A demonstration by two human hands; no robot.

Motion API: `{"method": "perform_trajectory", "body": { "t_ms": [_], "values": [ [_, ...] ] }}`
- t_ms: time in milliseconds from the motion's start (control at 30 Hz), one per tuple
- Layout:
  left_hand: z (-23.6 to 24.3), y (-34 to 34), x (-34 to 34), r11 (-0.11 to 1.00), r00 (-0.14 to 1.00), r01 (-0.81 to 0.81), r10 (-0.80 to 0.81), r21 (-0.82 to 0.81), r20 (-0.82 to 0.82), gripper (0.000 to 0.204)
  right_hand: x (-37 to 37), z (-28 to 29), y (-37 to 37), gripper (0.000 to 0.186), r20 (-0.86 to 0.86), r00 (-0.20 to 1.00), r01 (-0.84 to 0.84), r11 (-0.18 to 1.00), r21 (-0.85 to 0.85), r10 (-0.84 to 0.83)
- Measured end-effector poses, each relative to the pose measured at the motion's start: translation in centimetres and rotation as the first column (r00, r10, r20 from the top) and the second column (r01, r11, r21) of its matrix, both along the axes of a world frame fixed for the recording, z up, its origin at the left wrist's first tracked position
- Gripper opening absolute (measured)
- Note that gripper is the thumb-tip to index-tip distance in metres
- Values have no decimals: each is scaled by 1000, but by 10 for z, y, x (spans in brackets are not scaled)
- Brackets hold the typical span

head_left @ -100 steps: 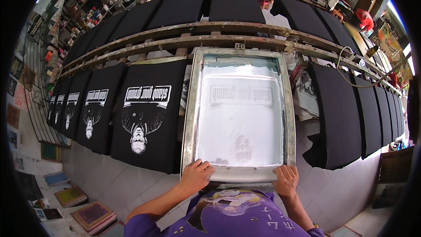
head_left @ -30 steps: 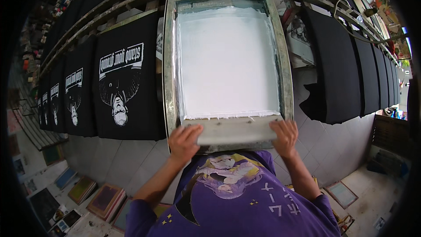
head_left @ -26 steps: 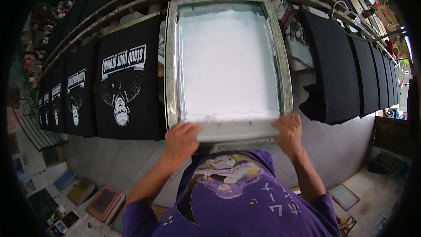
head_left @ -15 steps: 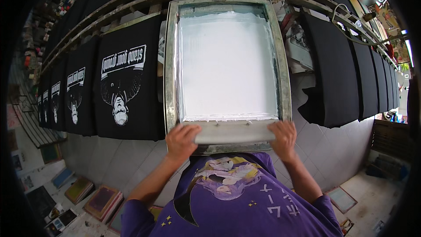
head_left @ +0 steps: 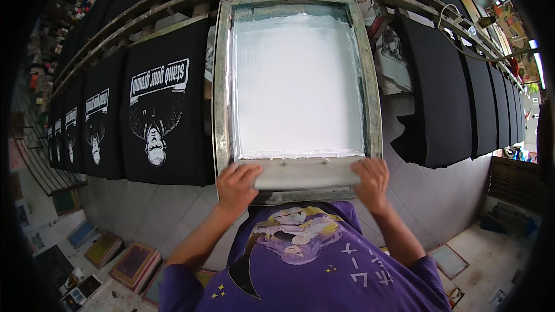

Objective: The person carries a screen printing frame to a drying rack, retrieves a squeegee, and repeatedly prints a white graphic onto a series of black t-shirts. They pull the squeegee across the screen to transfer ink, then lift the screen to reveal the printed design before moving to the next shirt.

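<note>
Hanging at far left: a row of printed black T-shirts [head_left: 159, 115] (white design upside down). Gripping the left end of the squeegee [head_left: 306, 173]: left hand [head_left: 236, 185], fingers curled over its top. Lying across the near edge of the metal-framed printing screen [head_left: 298, 81], white ink covering the mesh. Clasping the right end: right hand [head_left: 371, 180]. Hanging beyond: plain black shirts [head_left: 433, 98].

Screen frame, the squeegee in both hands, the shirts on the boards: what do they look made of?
Screen frame: looks like metal, dull grey with worn, ink-stained edges. Its mesh is coated in wet white ink, so the weave is hidden. Squeegee, held by left hand and right hand: pale, smeared bar, wood or metal, cannot tell. Shirts: matte black fabric, hanging in soft folds.
</note>
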State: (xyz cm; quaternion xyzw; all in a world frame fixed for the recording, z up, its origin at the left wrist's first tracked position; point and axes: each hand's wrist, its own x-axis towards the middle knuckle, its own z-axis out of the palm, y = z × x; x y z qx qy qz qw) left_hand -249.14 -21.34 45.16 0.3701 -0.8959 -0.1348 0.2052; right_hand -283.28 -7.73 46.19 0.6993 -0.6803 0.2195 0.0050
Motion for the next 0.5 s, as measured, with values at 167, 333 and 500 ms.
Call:
{"method": "perform_trajectory", "body": {
  "t_ms": [167,333,500],
  "values": [
    [29,3,6,990,997,39,-48,134,65,34,-9,30,5,27,25,995,-97,985,140,95],
    [3,55,24,999,999,25,-26,39,23,35,22,11,53,20,-26,1000,16,996,85,-14],
    [-20,36,13,998,1000,-17,17,-58,3,32,16,-29,39,23,-72,996,53,996,-70,-58]
  ]
}}
